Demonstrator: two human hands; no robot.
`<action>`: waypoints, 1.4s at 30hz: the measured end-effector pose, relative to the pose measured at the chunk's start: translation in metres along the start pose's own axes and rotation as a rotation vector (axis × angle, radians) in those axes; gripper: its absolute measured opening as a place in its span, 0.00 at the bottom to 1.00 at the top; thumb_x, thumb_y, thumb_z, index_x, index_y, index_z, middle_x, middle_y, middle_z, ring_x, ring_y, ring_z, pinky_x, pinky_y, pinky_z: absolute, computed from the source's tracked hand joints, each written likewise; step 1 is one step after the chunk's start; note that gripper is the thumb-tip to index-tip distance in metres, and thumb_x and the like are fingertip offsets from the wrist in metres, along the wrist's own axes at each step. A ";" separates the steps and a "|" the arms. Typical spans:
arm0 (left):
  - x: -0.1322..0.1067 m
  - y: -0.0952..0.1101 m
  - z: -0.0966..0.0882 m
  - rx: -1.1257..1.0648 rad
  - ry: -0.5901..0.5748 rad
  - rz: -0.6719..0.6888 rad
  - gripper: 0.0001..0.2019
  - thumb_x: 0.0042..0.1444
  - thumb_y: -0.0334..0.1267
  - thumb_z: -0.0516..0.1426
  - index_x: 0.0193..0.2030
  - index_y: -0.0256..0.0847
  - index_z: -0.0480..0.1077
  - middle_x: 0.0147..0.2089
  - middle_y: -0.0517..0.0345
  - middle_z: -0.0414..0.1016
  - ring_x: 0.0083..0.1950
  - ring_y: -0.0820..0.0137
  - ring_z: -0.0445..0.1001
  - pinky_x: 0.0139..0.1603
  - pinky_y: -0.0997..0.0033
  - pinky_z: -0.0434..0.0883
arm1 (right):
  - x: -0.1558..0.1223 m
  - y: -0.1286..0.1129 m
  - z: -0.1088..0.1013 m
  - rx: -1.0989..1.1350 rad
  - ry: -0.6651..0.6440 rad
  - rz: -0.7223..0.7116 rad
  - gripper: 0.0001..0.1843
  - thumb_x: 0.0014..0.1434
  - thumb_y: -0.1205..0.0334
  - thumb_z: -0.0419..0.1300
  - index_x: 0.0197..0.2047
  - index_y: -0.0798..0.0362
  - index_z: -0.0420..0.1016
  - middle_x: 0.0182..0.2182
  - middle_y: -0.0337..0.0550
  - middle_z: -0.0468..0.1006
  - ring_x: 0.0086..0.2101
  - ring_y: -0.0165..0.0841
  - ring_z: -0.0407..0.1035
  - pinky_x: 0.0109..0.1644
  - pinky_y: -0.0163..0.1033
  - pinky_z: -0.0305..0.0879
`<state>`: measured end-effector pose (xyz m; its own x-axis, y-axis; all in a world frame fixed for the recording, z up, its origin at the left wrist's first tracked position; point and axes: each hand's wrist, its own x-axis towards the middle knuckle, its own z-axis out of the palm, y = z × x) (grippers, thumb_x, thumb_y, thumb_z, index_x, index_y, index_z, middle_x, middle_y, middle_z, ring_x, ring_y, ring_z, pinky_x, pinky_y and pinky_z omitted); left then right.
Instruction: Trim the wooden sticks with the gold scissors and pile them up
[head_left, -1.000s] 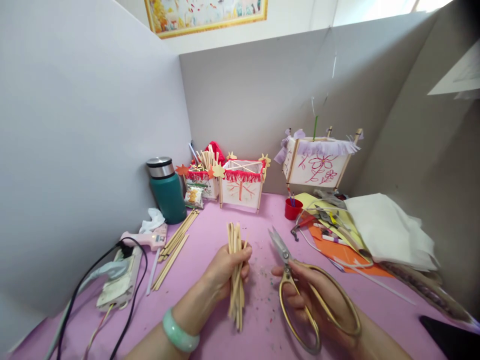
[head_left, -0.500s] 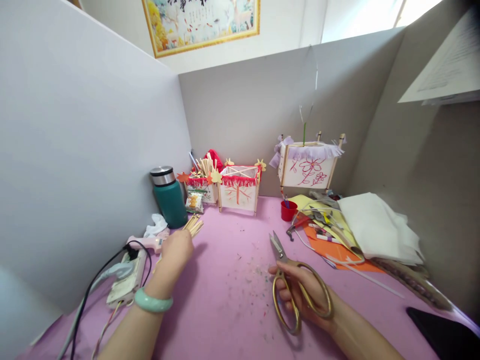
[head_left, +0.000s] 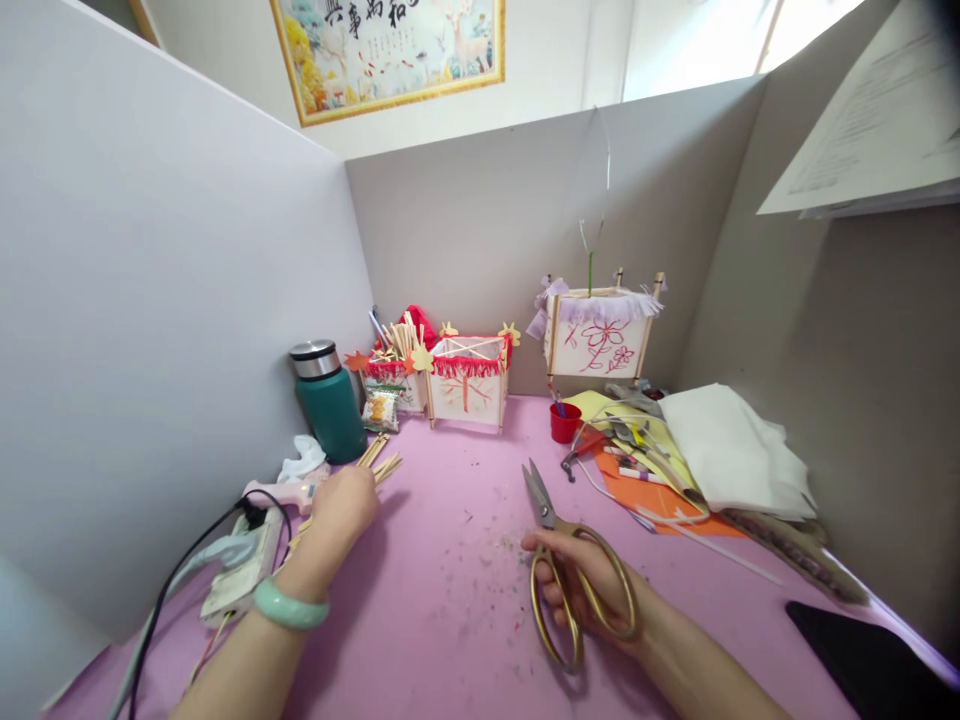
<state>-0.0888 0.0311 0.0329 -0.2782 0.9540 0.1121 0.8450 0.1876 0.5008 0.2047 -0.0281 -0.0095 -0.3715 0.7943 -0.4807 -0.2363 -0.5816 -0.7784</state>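
My left hand point(head_left: 341, 508) is closed around thin wooden sticks point(head_left: 388, 468) at the left of the table. Their ends poke out past the fingers, while the fingers themselves are mostly hidden behind the back of the hand. More sticks point(head_left: 373, 449) lie just beyond it. Right beside this hand is a pale pink glue gun point(head_left: 281, 494). In my right hand point(head_left: 596, 580) are scissors point(head_left: 546, 512) with gold-coloured handles, blades pointing away and nearly together, over the purple tabletop point(head_left: 442, 610).
At the back stand a green bottle point(head_left: 330, 410), two red-fringed paper lanterns point(head_left: 466, 395) and a red cup point(head_left: 565, 424). A purple-fringed lantern point(head_left: 600, 340) hangs near the partition. White sheets point(head_left: 731, 450) and orange paper point(head_left: 645, 500) lie right. A power strip point(head_left: 238, 580) sits left.
The sticks at my left hand have spread apart from those lying beyond it. My right hand keeps the scissors in much the same pose. The whole view has shifted slightly.
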 end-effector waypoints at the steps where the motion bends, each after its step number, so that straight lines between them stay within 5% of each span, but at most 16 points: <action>1: -0.003 0.007 -0.001 -0.021 -0.012 0.017 0.03 0.37 0.29 0.58 0.20 0.37 0.67 0.27 0.41 0.72 0.41 0.45 0.71 0.36 0.58 0.65 | -0.001 0.000 0.001 -0.016 -0.001 -0.003 0.11 0.59 0.56 0.54 0.39 0.55 0.66 0.18 0.32 0.66 0.16 0.24 0.60 0.17 0.29 0.57; 5: -0.024 0.043 0.001 -0.180 -0.173 0.125 0.09 0.44 0.33 0.54 0.34 0.39 0.72 0.24 0.54 0.73 0.22 0.68 0.68 0.23 0.71 0.62 | -0.004 0.005 0.003 -0.117 -0.029 -0.180 0.18 0.56 0.50 0.57 0.42 0.55 0.66 0.19 0.32 0.66 0.15 0.24 0.58 0.16 0.29 0.57; 9: -0.046 0.072 0.017 -0.796 -0.541 0.139 0.19 0.46 0.33 0.53 0.47 0.36 0.68 0.21 0.62 0.70 0.12 0.80 0.53 0.13 0.79 0.50 | -0.004 0.005 0.001 -0.388 0.084 -0.466 0.20 0.56 0.47 0.56 0.45 0.52 0.64 0.18 0.28 0.62 0.14 0.24 0.56 0.17 0.30 0.55; 15: -0.046 0.079 0.044 -1.183 -0.763 0.059 0.16 0.47 0.39 0.60 0.42 0.33 0.70 0.24 0.62 0.71 0.10 0.85 0.51 0.11 0.79 0.46 | -0.006 -0.003 -0.006 -0.959 0.401 -0.695 0.13 0.55 0.53 0.55 0.39 0.52 0.70 0.21 0.33 0.68 0.22 0.28 0.63 0.27 0.32 0.57; 19: -0.041 0.073 0.054 -1.262 -0.750 0.001 0.17 0.45 0.39 0.62 0.40 0.31 0.70 0.25 0.60 0.72 0.10 0.86 0.51 0.11 0.80 0.45 | -0.007 -0.001 -0.006 -1.251 0.492 -0.750 0.09 0.58 0.57 0.51 0.38 0.50 0.70 0.24 0.36 0.73 0.25 0.31 0.65 0.30 0.34 0.55; 25: -0.041 0.063 0.059 -1.297 -0.642 -0.019 0.24 0.47 0.38 0.62 0.51 0.35 0.64 0.25 0.58 0.75 0.11 0.84 0.52 0.12 0.80 0.44 | -0.001 0.006 -0.010 -1.428 0.585 -0.756 0.12 0.58 0.63 0.50 0.45 0.47 0.68 0.31 0.39 0.76 0.29 0.33 0.69 0.33 0.36 0.57; 30: -0.047 0.066 0.055 -1.220 -0.644 -0.040 0.09 0.47 0.40 0.60 0.30 0.34 0.71 0.15 0.65 0.63 0.12 0.84 0.48 0.13 0.80 0.44 | 0.004 0.012 -0.014 -1.541 0.598 -0.825 0.20 0.56 0.66 0.50 0.53 0.50 0.65 0.35 0.43 0.76 0.33 0.36 0.70 0.35 0.37 0.59; 32: -0.050 0.069 0.052 -1.159 -0.623 -0.040 0.11 0.48 0.41 0.59 0.23 0.34 0.70 0.11 0.68 0.54 0.12 0.83 0.48 0.13 0.79 0.45 | 0.004 0.013 -0.014 -1.593 0.625 -0.826 0.23 0.54 0.68 0.51 0.54 0.51 0.65 0.35 0.44 0.75 0.33 0.36 0.70 0.35 0.38 0.59; 39: -0.053 0.070 0.049 -1.097 -0.617 -0.024 0.14 0.48 0.43 0.58 0.21 0.33 0.72 0.09 0.69 0.50 0.12 0.83 0.47 0.14 0.78 0.44 | 0.001 0.013 -0.011 -1.680 0.684 -0.816 0.25 0.53 0.68 0.51 0.55 0.50 0.65 0.35 0.45 0.74 0.35 0.37 0.69 0.34 0.37 0.58; 42: -0.054 0.072 0.051 -1.128 -0.595 -0.045 0.12 0.46 0.42 0.60 0.22 0.33 0.70 0.11 0.66 0.57 0.12 0.84 0.47 0.13 0.79 0.43 | 0.000 0.013 -0.010 -1.685 0.704 -0.811 0.25 0.53 0.68 0.52 0.55 0.51 0.66 0.35 0.45 0.74 0.35 0.38 0.69 0.35 0.38 0.58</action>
<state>0.0103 0.0048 0.0192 0.1974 0.9641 -0.1775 -0.0954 0.1991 0.9753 0.2105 -0.0334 -0.0236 -0.1799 0.9003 0.3964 0.9461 0.2687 -0.1809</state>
